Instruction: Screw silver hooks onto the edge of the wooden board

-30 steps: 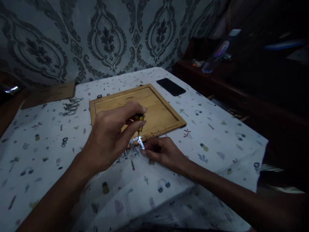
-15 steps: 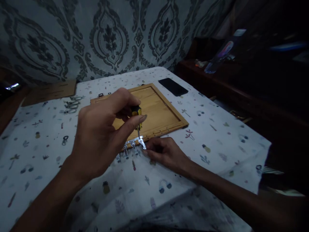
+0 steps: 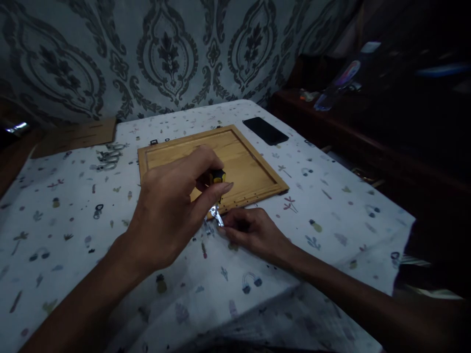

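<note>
My left hand (image 3: 169,208) is closed around a small black-and-yellow screwdriver (image 3: 219,177), held upright over the near edge of a framed wooden board (image 3: 241,157). The screwdriver's shaft points down at a shiny metal hook (image 3: 220,220) on that edge; its exact tip contact cannot be made out. My right hand (image 3: 255,230) pinches the hook's outer end with thumb and finger, from the right. Further metal hooks along the edge are mostly hidden behind my left hand. Small dark holes dot the edge to the right.
A black phone (image 3: 265,131) lies behind the board at right. Several metal hooks or clasps (image 3: 109,157) rest left on the patterned tablecloth (image 3: 121,304), near a cardboard piece (image 3: 79,135). A plastic bottle (image 3: 340,81) stands on a dark surface beyond the table's right side.
My left hand has moved right with the screwdriver, now covering more of the hooks. My right hand stays at the same hook.
</note>
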{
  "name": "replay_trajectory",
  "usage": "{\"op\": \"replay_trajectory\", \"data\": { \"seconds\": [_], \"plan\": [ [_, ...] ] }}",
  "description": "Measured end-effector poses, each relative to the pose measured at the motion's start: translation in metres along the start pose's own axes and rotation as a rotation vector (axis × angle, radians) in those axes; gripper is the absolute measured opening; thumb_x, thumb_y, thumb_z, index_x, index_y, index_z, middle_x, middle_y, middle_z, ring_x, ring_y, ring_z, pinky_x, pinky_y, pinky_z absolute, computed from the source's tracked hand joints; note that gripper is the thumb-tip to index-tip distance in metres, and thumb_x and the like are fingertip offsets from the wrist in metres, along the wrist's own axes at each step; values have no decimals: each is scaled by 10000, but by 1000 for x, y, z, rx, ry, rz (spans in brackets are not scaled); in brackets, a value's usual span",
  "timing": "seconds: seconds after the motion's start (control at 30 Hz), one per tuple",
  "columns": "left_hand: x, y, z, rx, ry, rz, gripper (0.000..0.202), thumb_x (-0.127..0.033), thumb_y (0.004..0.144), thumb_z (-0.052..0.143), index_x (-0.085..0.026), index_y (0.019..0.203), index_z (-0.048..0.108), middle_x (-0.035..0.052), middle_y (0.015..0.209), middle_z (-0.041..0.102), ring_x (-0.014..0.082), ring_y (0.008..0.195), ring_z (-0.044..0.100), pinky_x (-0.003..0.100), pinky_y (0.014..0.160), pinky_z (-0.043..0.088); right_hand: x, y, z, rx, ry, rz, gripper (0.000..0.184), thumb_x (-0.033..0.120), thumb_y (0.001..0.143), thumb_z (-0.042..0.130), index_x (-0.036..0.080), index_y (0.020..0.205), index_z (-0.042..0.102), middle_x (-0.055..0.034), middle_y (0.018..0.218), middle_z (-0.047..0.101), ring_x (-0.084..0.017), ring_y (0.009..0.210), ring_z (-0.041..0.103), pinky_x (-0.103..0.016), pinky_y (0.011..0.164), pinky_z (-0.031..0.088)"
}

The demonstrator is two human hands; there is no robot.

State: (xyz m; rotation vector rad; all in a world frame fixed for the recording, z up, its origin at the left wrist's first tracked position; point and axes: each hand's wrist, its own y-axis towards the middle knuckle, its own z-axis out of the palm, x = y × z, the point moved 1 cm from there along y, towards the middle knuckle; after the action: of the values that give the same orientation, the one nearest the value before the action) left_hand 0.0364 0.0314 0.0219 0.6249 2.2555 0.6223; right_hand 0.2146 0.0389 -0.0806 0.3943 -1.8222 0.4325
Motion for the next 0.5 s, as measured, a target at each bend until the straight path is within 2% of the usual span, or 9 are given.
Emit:
{"op": "replay_trajectory", "data": {
  "seconds": [0.5],
  "plan": [
    [-1,2,1,-24,50,33,116,-198,822,693,-209,882,595,-39,776,675,137,702,672,245,599,512,1,-1,1,-13,4,28,238,369,770,684,169,664,611,17,529,586,-97,472,528,-213,454,412]
  ]
}}
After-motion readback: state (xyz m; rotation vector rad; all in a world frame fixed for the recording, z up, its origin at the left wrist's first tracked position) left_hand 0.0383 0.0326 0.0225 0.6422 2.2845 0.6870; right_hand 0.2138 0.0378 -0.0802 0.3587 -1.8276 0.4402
